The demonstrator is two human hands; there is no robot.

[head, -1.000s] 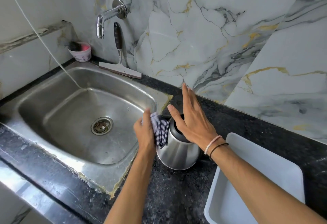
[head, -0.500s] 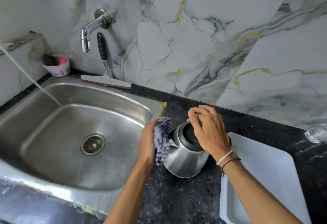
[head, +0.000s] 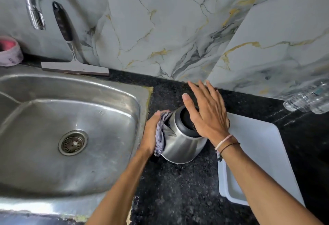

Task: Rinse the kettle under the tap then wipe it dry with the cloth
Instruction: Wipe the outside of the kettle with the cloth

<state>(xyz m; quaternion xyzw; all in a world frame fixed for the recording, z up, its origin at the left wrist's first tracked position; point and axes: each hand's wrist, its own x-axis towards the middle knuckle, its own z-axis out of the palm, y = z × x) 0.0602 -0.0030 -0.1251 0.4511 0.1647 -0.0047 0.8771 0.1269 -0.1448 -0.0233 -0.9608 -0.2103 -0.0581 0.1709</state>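
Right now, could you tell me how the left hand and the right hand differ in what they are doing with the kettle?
The left hand is curled around the striped cloth and presses it on the side of the kettle by the spout; the right hand is bare, flat, fingers spread. The left works the steel wall, while the right lies over the black lid. Both meet the kettle, which stands on the dark counter.

Kettle (head: 183,144) between sink (head: 110,93) and tray (head: 263,150)
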